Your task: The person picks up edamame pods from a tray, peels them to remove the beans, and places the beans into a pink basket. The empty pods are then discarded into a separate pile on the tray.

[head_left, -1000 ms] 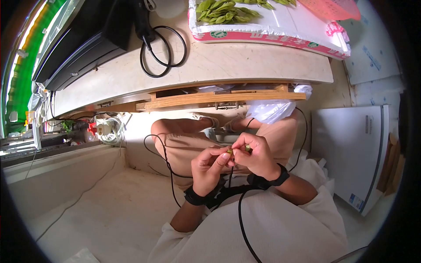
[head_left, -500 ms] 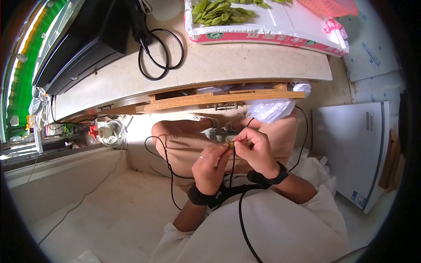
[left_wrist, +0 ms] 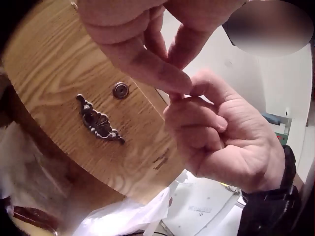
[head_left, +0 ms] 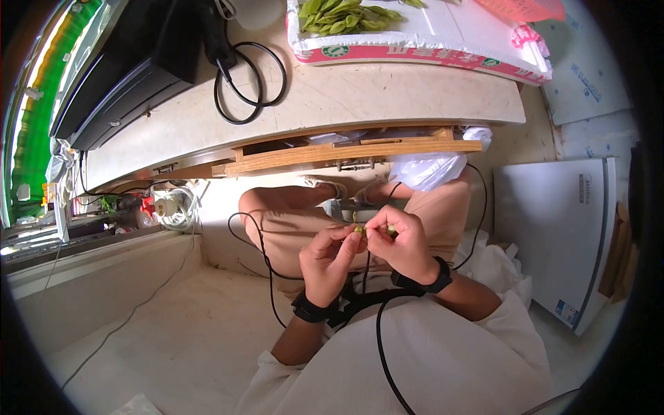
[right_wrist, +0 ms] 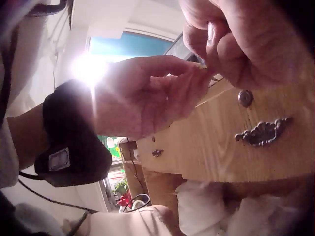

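Resting between the fingertips of both hands, a small green pod [head_left: 359,229] is pinched by the thumb and fingers of the left hand [head_left: 324,261]. The right hand [head_left: 402,245] meets it from the other side, thumb and forefinger pressed together at the pod, a second green piece [head_left: 392,230] showing among its curled fingers. Both hands are in front of the bench [head_left: 408,97], above the person's lap. Under the bench's front edge juts a pulled-out drawer [head_left: 290,160], a white plastic bag [head_left: 429,171] by its right end. Toward the bench's right edge lies a foam tray [head_left: 429,54], green pods [head_left: 346,17] heaped at its left end.
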A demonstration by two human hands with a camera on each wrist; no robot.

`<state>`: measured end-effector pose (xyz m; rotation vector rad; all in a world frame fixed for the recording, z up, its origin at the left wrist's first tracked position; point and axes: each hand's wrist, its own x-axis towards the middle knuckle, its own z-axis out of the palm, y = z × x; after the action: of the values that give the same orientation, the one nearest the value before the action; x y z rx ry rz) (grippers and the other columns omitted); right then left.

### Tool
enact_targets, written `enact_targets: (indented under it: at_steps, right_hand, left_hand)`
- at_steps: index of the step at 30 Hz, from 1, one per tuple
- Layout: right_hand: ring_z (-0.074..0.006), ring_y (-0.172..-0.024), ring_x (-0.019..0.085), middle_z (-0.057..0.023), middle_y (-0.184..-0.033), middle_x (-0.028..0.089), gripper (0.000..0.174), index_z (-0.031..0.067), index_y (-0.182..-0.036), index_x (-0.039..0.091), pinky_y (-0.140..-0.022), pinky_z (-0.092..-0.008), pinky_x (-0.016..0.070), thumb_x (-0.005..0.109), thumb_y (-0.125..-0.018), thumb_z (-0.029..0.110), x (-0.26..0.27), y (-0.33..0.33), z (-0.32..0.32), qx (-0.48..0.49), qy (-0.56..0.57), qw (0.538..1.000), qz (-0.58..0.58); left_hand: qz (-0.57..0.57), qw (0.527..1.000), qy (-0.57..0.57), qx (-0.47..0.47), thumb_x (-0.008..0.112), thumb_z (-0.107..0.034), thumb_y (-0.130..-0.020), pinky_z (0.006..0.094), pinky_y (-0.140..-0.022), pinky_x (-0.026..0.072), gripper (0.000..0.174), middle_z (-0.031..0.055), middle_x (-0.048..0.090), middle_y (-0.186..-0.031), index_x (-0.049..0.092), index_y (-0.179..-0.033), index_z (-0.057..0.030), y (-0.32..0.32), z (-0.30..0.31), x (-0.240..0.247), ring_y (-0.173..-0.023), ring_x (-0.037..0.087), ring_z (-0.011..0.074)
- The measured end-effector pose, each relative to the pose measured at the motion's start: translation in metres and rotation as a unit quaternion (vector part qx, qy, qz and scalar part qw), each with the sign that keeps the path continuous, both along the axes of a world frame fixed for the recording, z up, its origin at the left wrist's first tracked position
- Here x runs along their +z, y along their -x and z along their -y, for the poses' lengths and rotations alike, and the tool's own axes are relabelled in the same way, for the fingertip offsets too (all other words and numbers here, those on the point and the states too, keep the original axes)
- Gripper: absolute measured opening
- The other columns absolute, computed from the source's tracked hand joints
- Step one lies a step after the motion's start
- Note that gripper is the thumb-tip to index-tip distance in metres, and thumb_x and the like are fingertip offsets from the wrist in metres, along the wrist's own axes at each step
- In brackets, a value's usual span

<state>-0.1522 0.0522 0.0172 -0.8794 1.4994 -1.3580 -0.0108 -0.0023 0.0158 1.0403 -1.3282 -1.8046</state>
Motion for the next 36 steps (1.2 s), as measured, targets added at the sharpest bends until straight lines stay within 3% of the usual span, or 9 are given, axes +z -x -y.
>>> enact_targets:
  at_steps: [4, 12, 18, 25, 28, 30, 32, 34, 36]
  right_hand:
    - [0.0010, -0.061, 0.046, 0.0036, -0.071, 0.055, 0.003, 0.0010, -0.082, 0.055, -0.053, -0.0156, 0.0380, 0.058, -0.082, -0.001, 0.002, -0.003, 0.001, -0.010, -0.007, 0.999, 0.045]
    - [-0.0023, -0.062, 0.047, 0.0016, -0.070, 0.054, 0.024, 0.0010, -0.090, 0.055, -0.054, -0.0176, 0.0393, 0.069, -0.083, 0.019, 0.000, 0.008, 0.007, 0.079, 0.009, 0.993, 0.089]
    - [-0.0028, -0.063, 0.050, 0.0003, -0.070, 0.056, 0.016, -0.0005, -0.091, 0.055, -0.055, -0.0186, 0.0415, 0.064, -0.084, 0.011, 0.006, 0.014, 0.004, 0.091, -0.006, 0.995, 0.032]
    - [-0.0038, -0.069, 0.055, -0.0021, -0.075, 0.060, 0.017, -0.0033, -0.099, 0.058, -0.060, -0.0189, 0.0456, 0.058, -0.085, 0.006, 0.006, 0.006, -0.001, 0.029, 0.022, 0.999, 0.000]
    - [-0.0048, -0.068, 0.055, -0.0031, -0.076, 0.059, 0.018, -0.0022, -0.102, 0.059, -0.060, -0.0189, 0.0458, 0.056, -0.087, 0.007, 0.002, 0.007, -0.003, 0.014, 0.023, 0.998, 0.055]
    - [-0.0057, -0.067, 0.054, -0.0038, -0.078, 0.059, 0.017, -0.0020, -0.102, 0.059, -0.060, -0.0188, 0.0457, 0.054, -0.088, 0.006, 0.009, 0.011, -0.001, 0.008, 0.021, 0.982, 0.187]
    - [-0.0048, -0.061, 0.048, -0.0041, -0.075, 0.056, 0.014, -0.0008, -0.100, 0.058, -0.053, -0.0175, 0.0415, 0.052, -0.090, 0.007, 0.012, 0.011, -0.001, -0.006, 0.026, 0.975, 0.222]
    - [-0.0038, -0.056, 0.041, -0.0043, -0.072, 0.054, 0.014, 0.0004, -0.095, 0.056, -0.048, -0.0165, 0.0345, 0.048, -0.091, 0.010, 0.022, 0.019, 0.001, -0.032, -0.025, 0.901, 0.433]
    - [-0.0060, -0.052, 0.036, -0.0071, -0.070, 0.052, 0.019, 0.0021, -0.093, 0.054, -0.046, -0.0169, 0.0297, 0.040, -0.089, 0.014, 0.025, 0.025, 0.003, -0.027, -0.037, 0.888, 0.457]
  left_hand:
    - [-0.009, 1.000, -0.010, -0.003, 0.058, -0.003, -0.089, 0.0252, -0.069, 0.0538, 0.014, 0.0105, 0.064, -0.090, 0.059, -0.098, 0.0078, -0.001, 0.001, -0.002, -0.077, 0.063, 0.0130]
    - [-0.007, 1.000, 0.022, -0.019, 0.056, -0.004, -0.091, 0.0238, -0.068, 0.0527, 0.013, 0.0085, 0.065, -0.087, 0.059, -0.099, 0.0059, -0.003, 0.002, 0.004, -0.076, 0.063, 0.0125]
    - [0.003, 1.000, -0.007, -0.015, 0.055, -0.006, -0.092, 0.0243, -0.069, 0.0520, 0.014, 0.0079, 0.064, -0.086, 0.058, -0.097, 0.0063, 0.000, 0.000, 0.010, -0.075, 0.062, 0.0126]
    - [0.040, 0.997, 0.063, 0.013, 0.055, -0.003, -0.091, 0.0252, -0.071, 0.0532, 0.013, 0.0100, 0.065, -0.088, 0.058, -0.098, 0.0076, 0.005, -0.002, 0.008, -0.076, 0.064, 0.0143]
    - [0.038, 0.997, 0.071, 0.016, 0.054, -0.002, -0.091, 0.0258, -0.071, 0.0534, 0.013, 0.0106, 0.064, -0.088, 0.058, -0.099, 0.0078, 0.006, -0.002, 0.010, -0.076, 0.064, 0.0144]
    - [0.038, 0.996, 0.076, 0.018, 0.054, -0.001, -0.091, 0.0261, -0.071, 0.0536, 0.013, 0.0108, 0.064, -0.088, 0.057, -0.099, 0.0078, 0.008, -0.001, 0.013, -0.076, 0.064, 0.0144]
    - [0.035, 0.996, 0.083, 0.027, 0.053, 0.000, -0.091, 0.0261, -0.070, 0.0536, 0.012, 0.0112, 0.064, -0.090, 0.058, -0.099, 0.0079, 0.009, 0.002, 0.021, -0.076, 0.064, 0.0154]
    - [0.018, 0.994, 0.104, 0.035, 0.053, 0.000, -0.091, 0.0259, -0.070, 0.0532, 0.012, 0.0112, 0.064, -0.090, 0.058, -0.099, 0.0080, 0.010, 0.010, 0.030, -0.076, 0.064, 0.0157]
    - [-0.012, 0.986, 0.160, 0.047, 0.053, 0.000, -0.091, 0.0252, -0.070, 0.0521, 0.012, 0.0113, 0.062, -0.091, 0.058, -0.099, 0.0081, 0.016, 0.028, 0.042, -0.075, 0.063, 0.0158]
